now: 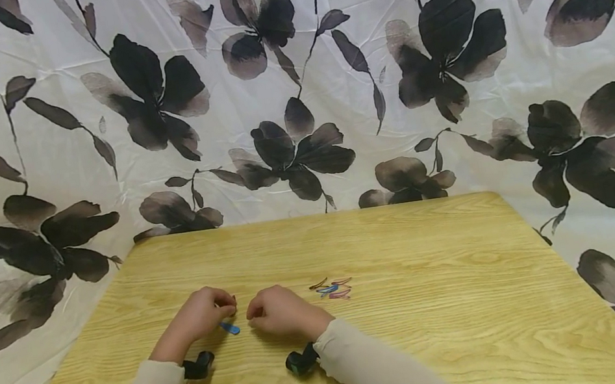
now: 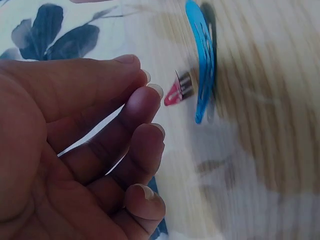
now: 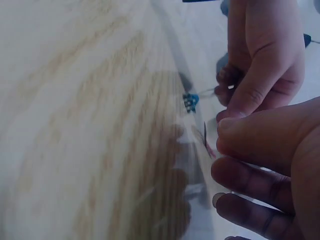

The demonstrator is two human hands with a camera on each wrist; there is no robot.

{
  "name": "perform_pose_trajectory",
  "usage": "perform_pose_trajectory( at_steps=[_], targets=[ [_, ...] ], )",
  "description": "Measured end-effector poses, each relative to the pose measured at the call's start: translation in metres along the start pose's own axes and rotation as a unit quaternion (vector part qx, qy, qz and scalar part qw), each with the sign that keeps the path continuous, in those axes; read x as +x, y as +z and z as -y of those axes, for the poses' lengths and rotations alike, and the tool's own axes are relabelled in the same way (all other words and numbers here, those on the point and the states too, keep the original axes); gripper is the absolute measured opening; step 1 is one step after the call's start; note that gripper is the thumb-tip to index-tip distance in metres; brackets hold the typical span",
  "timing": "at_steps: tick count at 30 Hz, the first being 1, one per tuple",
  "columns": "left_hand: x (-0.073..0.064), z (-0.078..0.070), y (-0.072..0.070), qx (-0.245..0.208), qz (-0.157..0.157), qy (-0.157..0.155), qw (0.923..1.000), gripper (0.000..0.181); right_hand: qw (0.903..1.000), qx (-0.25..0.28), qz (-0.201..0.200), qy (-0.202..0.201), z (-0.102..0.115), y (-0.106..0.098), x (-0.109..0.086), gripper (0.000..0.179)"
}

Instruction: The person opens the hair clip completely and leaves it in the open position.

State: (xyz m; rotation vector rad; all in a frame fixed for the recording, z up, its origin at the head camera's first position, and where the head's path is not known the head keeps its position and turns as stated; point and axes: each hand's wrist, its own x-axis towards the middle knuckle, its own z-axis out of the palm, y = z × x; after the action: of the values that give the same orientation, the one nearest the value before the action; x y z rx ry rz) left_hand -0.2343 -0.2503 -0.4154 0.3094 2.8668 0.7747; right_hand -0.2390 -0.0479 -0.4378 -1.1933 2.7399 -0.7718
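My left hand (image 1: pixel 203 311) is over the table's left part, its thumb and first fingers close together with nothing showing between them. Right at its fingertips is a small red hair clip (image 2: pixel 172 94), seen nearly end-on with a metal part. A blue snap hair clip (image 1: pixel 229 327) lies nearer to me, just below the left hand; in the left wrist view the blue clip (image 2: pixel 204 65) stretches lengthwise beside the red one. My right hand (image 1: pixel 279 311), fingers loosely bent and holding nothing, is just right of these clips. In its wrist view the red clip (image 3: pixel 212 151) overlaps its fingertips.
To the right of my right hand lies a small pile of several hair clips: a dark one (image 1: pixel 318 284), a blue one (image 1: pixel 327 289) and pink ones (image 1: pixel 341 294). The wooden table (image 1: pixel 447 303) ends at a flower-printed cloth (image 1: pixel 365 98) behind and at the sides.
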Motion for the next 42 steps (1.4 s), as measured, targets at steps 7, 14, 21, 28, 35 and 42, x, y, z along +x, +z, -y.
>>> perform_pose_trajectory(
  at_steps=[7,14,21,28,35,42],
  targets=[
    [-0.003,0.005,-0.002,-0.020,0.010,-0.002,0.9997,0.010,0.9998,-0.020,-0.004,0.007,0.006,0.008,0.007,0.014],
    [-0.002,0.016,0.000,-0.016,0.012,-0.017,0.9996,0.009,0.9987,-0.035,-0.004,0.038,0.012,0.014,0.012,0.012],
    [-0.006,0.018,-0.002,-0.014,0.019,-0.030,0.9993,0.009,0.9967,-0.056,-0.011,0.058,0.020,0.019,0.016,0.014],
    [-0.009,0.017,-0.001,-0.023,0.023,-0.036,0.9988,0.005,0.9928,-0.093,-0.024,0.071,0.026,0.025,0.020,0.017],
    [-0.011,0.020,0.004,-0.025,0.016,-0.039,0.9988,0.003,0.9910,-0.097,-0.019,0.090,0.028,0.025,0.022,0.012],
    [-0.015,0.021,0.005,-0.030,0.021,-0.024,0.9990,0.006,0.9925,-0.073,-0.023,0.095,0.025,0.027,0.021,0.011]
  ],
)
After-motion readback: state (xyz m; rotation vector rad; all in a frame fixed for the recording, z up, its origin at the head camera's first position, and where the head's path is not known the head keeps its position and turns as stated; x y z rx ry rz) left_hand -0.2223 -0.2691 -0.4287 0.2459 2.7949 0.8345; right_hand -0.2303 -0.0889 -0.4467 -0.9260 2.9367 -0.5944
